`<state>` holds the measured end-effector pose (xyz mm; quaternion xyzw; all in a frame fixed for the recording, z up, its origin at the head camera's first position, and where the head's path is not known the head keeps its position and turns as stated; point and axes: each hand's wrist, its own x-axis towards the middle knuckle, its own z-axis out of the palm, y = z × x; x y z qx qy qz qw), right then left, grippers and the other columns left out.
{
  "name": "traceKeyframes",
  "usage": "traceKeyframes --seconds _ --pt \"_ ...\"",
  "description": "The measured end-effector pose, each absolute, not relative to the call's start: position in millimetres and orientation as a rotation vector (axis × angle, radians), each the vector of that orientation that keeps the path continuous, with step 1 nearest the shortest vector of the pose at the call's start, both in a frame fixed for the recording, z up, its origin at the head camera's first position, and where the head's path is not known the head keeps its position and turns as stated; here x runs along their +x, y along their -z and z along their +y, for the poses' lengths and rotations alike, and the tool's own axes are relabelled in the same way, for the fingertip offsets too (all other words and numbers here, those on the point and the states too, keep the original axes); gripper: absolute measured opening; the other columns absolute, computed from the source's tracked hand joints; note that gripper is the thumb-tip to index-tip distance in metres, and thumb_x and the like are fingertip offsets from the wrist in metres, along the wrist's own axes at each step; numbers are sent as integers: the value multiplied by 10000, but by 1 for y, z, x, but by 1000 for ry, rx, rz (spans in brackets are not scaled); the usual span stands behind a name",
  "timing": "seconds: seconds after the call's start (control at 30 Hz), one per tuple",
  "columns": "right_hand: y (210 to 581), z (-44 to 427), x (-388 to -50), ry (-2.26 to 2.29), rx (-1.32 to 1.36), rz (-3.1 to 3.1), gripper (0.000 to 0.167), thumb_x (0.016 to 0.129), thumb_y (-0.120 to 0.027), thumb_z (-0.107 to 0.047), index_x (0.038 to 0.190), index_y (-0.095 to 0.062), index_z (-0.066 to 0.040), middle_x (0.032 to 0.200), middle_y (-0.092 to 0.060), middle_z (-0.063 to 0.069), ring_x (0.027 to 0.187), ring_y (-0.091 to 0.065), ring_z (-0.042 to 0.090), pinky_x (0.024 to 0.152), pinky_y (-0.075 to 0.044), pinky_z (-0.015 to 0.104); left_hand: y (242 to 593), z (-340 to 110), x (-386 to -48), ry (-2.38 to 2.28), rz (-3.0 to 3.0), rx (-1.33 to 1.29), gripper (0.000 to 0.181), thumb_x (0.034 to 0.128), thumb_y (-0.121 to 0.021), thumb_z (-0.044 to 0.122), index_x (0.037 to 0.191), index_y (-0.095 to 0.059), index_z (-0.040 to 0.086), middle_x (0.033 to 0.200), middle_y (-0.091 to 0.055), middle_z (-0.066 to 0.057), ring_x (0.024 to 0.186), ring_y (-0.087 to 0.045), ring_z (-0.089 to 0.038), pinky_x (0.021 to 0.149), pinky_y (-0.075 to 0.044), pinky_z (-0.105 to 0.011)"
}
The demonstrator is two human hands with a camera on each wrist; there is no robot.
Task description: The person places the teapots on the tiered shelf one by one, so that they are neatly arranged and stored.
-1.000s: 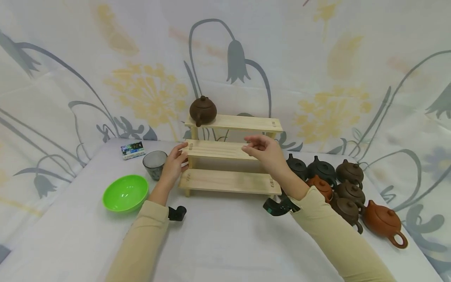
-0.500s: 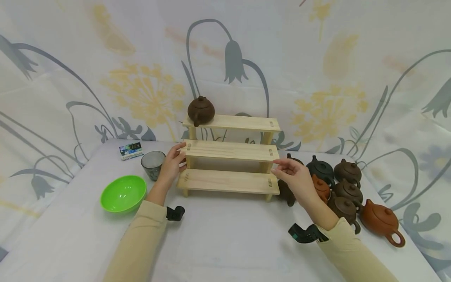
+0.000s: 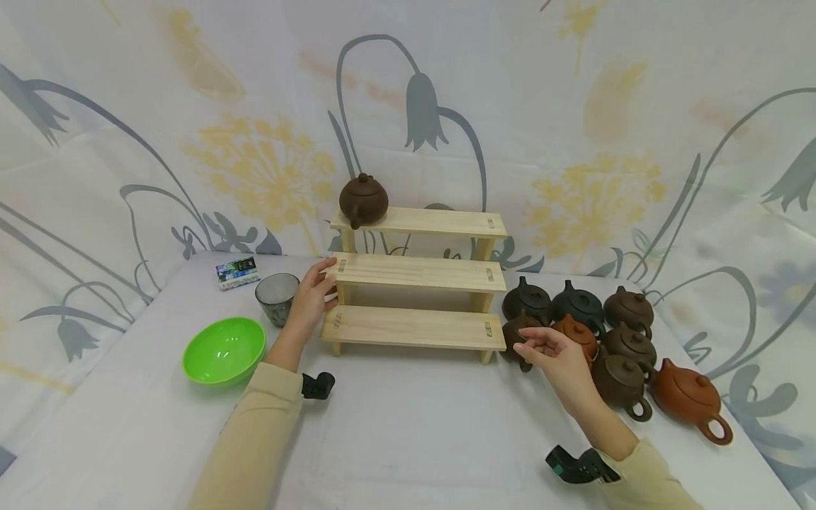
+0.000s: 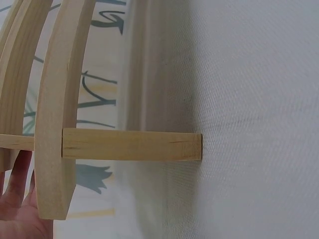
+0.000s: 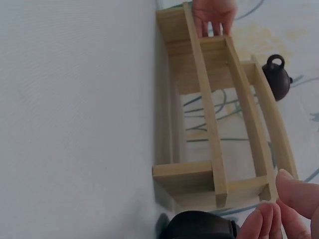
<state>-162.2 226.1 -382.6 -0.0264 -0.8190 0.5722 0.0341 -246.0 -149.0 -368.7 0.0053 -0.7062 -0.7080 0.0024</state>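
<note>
A three-tier wooden stand (image 3: 417,273) is in the middle of the table. My left hand (image 3: 309,301) rests at its left side, the fingers touching the end of the middle shelf; part of this hand (image 4: 22,204) shows behind the wood in the left wrist view. My right hand (image 3: 564,365) hovers with thumb and fingertips apart, nothing between them, near a small dark brown teapot (image 3: 515,338) that it partly hides. That dark teapot (image 5: 202,226) lies below my fingers in the right wrist view. Another brown teapot (image 3: 363,200) sits at the left of the top shelf.
Several more teapots crowd the right side, including a black one (image 3: 577,306), a small orange one (image 3: 576,334) and a larger reddish one (image 3: 687,393). At left are a grey glass cup (image 3: 277,297), a green bowl (image 3: 223,350) and a small box (image 3: 237,273).
My right hand has moved right and down, from over the middle shelf to beside the small brown teapot. My left hand stays at the stand's left side.
</note>
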Motion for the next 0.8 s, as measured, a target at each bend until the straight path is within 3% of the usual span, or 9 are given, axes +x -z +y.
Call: traceKeyframes --seconds 0.37,0.8 --pt "397 248 -150 -1628 -183 -2641 461 828 -724 -219 1162 -567 58 856 -567 38 730 -529 96 635 -465 215 372 -150 -246 2211 -2201 3 417 1018 -355 151 1434 -338 115 1319 -378 -201 1222 -392 -358 989 -358 -472" --pt "410 251 -155 -1679 -109 -2746 407 849 -682 -90 1154 -533 134 862 -559 39 720 -522 74 609 -459 211 373 -151 -247 2194 -2206 7 418 1017 -359 159 1433 -344 126 1332 -390 -192 1187 -419 -321 989 -364 -467"
